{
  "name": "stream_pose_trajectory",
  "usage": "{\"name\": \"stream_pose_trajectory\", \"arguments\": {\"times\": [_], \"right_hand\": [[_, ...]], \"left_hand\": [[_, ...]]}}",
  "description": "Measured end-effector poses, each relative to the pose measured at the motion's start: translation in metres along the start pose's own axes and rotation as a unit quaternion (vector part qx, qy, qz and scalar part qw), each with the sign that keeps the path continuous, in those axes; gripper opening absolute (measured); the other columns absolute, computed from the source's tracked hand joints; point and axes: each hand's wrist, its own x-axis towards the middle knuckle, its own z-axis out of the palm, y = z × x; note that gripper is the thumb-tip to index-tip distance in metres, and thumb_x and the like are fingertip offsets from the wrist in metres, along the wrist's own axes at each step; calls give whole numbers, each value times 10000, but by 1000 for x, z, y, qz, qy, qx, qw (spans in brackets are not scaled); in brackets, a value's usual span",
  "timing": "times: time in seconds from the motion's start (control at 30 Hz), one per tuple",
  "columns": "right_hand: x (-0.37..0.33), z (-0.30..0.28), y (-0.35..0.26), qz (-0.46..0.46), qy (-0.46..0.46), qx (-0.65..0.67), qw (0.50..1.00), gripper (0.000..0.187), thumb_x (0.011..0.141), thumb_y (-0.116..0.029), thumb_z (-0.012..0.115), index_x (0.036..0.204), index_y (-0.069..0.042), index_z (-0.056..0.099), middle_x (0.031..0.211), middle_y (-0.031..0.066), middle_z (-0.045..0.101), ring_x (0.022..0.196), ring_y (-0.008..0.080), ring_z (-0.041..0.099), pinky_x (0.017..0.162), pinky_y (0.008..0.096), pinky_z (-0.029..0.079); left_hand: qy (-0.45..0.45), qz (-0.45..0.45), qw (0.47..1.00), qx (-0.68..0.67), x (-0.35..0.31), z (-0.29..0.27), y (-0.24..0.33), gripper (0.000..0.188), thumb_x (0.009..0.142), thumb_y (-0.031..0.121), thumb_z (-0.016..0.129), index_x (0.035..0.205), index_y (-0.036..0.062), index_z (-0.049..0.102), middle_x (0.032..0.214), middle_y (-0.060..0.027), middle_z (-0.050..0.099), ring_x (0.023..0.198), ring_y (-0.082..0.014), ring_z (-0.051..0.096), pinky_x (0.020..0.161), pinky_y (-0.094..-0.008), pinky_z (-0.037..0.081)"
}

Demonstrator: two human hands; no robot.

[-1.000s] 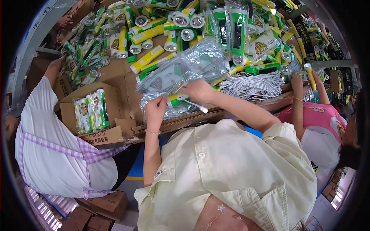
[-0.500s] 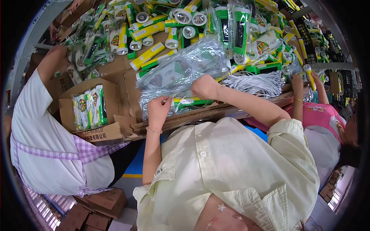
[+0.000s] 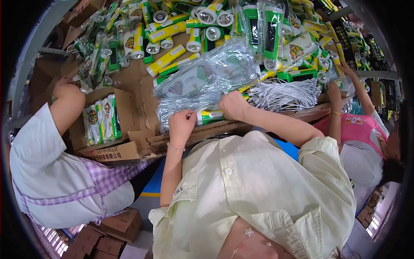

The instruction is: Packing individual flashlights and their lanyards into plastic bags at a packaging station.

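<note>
A yellow, green and white flashlight (image 3: 210, 115) lies sideways between my hands at the near edge of the cardboard-lined table. My right hand (image 3: 233, 106) is curled round its right end, hiding that part. Beside the flashlight's left end, my left hand (image 3: 181, 126) has thumb and forefinger pinched together; what they hold, if anything, is too small to make out. Just beyond my hands lies a stack of clear printed plastic bags (image 3: 202, 77). A bundle of white cords (image 3: 284, 94) rests to the right of my right hand.
Flashlights (image 3: 170, 32) are heaped across the far side. On the left, an open carton (image 3: 127, 112) holds bagged flashlights, next to a co-worker's arm (image 3: 69, 101). Another co-worker's hand (image 3: 334, 93) is at the right. Cardboard edges (image 3: 207, 129) run in front of me.
My right hand has moved slightly right and down onto the flashlight's end, and the flashlight has shifted right. The left co-worker's arm has come down toward the carton; the right co-worker's raised flashlight is lowered.
</note>
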Motion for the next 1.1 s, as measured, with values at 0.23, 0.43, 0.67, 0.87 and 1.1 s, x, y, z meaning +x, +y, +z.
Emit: {"name": "stream_pose_trajectory", "arguments": {"times": [0.23, 0.43, 0.67, 0.87, 1.1], "right_hand": [[5, 10, 8, -25, 29, -72, 997, 185, 734, -293, 641, 671, -121, 668, 667, 84, 642, 593, 233, 634, 513, 362, 456], [13, -32, 18, 49, 51, 42, 997, 392, 744, -520, 631, 743, -132, 684, 680, 57, 632, 625, 277, 619, 548, 375, 467], [27, -18, -14, -30, 223, 359, 906, 240, 723, -324, 726, 915, -184, 691, 769, 31, 635, 783, 236, 616, 677, 363, 495], [32, -46, -4, -80, 269, 295, 913, 111, 756, -195, 686, 817, -119, 634, 747, 41, 622, 766, 244, 616, 709, 364, 490], [42, -26, 58, -37, 342, 242, 907, 108, 793, -180, 660, 863, -118, 607, 802, 36, 646, 801, 253, 622, 739, 358, 491]], "left_hand": [[-116, -116, 976, -145, 6, -5, 15, 179, 791, 154, 676, 858, -11, 695, 642, -110, 657, 574, -180, 640, 583, -268, 496], [-175, -68, 951, -245, 2, 5, -32, 129, 822, -12, 625, 942, -48, 658, 758, -79, 666, 660, -104, 624, 620, -217, 516], [-54, -96, 961, -254, 11, 4, -13, 117, 793, 40, 664, 884, -32, 677, 722, -100, 682, 605, -114, 641, 551, -236, 502], [-4, -11, 991, -137, 19, -32, 4, 51, 819, 35, 644, 837, -12, 645, 725, -44, 645, 632, -82, 578, 574, -210, 469], [145, -7, 974, -172, 39, -134, -30, 78, 876, 114, 611, 862, 43, 581, 791, 10, 596, 731, -56, 553, 605, -194, 448]]}}
